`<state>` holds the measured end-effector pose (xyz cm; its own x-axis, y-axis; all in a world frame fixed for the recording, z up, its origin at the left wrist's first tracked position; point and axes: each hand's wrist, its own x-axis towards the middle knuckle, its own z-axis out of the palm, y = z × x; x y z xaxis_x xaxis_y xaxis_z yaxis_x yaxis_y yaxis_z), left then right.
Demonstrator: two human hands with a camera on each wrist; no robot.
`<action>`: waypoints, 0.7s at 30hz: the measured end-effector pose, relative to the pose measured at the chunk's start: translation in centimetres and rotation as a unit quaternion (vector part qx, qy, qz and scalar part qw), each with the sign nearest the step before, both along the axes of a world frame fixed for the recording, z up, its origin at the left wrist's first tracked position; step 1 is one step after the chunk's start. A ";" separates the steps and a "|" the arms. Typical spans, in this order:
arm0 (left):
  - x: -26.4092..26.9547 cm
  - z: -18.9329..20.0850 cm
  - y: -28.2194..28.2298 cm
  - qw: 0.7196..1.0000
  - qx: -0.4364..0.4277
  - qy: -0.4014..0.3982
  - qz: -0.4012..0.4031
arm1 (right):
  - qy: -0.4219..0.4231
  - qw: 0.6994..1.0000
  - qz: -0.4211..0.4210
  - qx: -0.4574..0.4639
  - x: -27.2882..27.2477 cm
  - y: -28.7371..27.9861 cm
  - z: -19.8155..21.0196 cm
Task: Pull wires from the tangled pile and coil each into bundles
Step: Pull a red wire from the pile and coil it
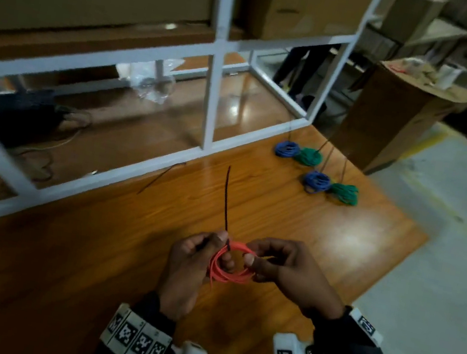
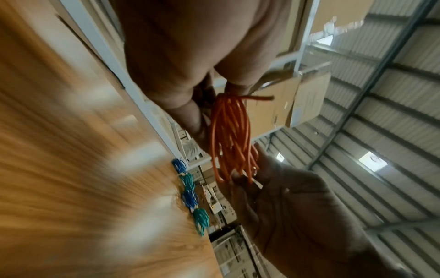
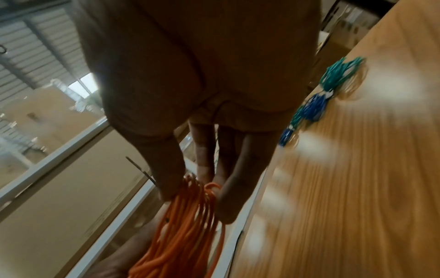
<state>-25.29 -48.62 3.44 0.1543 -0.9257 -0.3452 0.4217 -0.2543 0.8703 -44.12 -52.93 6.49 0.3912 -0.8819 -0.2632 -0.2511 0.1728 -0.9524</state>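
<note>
Our left hand (image 1: 191,262) and right hand (image 1: 287,271) pinch the orange wire coil (image 1: 228,264); a black cable tie (image 1: 227,203) stands above our left fingertips, wrist markers unreadable.

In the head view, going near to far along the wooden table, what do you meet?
Left hand and right hand gripping the orange wire coil → loose black cable tie → nearer blue bundle and green bundle → farther blue bundle and green bundle.

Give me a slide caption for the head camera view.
Both hands, left hand and right hand, hold an orange wire coil above the wooden table, black cable tie sticking up.
</note>
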 end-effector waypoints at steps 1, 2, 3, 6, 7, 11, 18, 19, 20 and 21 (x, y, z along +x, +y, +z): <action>-1.7 0.4 -1.2 1.000 0.006 -0.014 -0.016 | -0.007 1.000 -0.025 -0.002 -1.8 -1.0 -0.1; -3.4 0.5 -2.7 0.999 0.014 -0.030 -0.031 | -0.014 0.999 -0.051 -0.002 -3.7 -2.1 -0.3; -5.2 0.8 -4.3 0.998 0.022 -0.044 -0.041 | -0.021 0.997 -0.080 0.001 -5.8 -3.3 -0.6; -10.3 0.2 -9.7 0.996 0.032 -0.070 -0.050 | -0.042 0.981 -0.187 0.012 -12.5 -7.7 -1.9; -11.8 -0.4 -11.5 0.993 0.033 -0.099 -0.062 | -0.044 0.973 -0.224 0.013 -14.7 -9.3 -2.6; -15.1 -5.8 -17.0 0.920 0.048 -0.358 -0.150 | 0.003 0.952 -0.307 0.007 -22.4 -15.6 -6.3; -17.1 -8.7 -20.4 0.760 0.078 -0.613 -0.201 | 0.082 0.959 -0.268 0.042 -27.8 -22.5 -10.4; -17.2 -8.5 -20.6 0.762 0.085 -0.610 -0.200 | 0.081 0.961 -0.261 0.048 -27.7 -23.0 -10.7; -17.2 -8.3 -20.9 0.769 0.097 -0.602 -0.195 | 0.081 0.962 -0.256 0.052 -27.5 -23.4 -10.9; -17.1 -8.1 -21.1 0.777 0.111 -0.590 -0.188 | 0.085 0.962 -0.252 0.055 -27.4 -23.7 -10.9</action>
<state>-42.41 -69.72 -4.66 0.2171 -0.9201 -0.3259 -0.7781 -0.3647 0.5115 -71.54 -76.60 -4.38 -0.1354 -0.9113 -0.3889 -0.2596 0.4114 -0.8737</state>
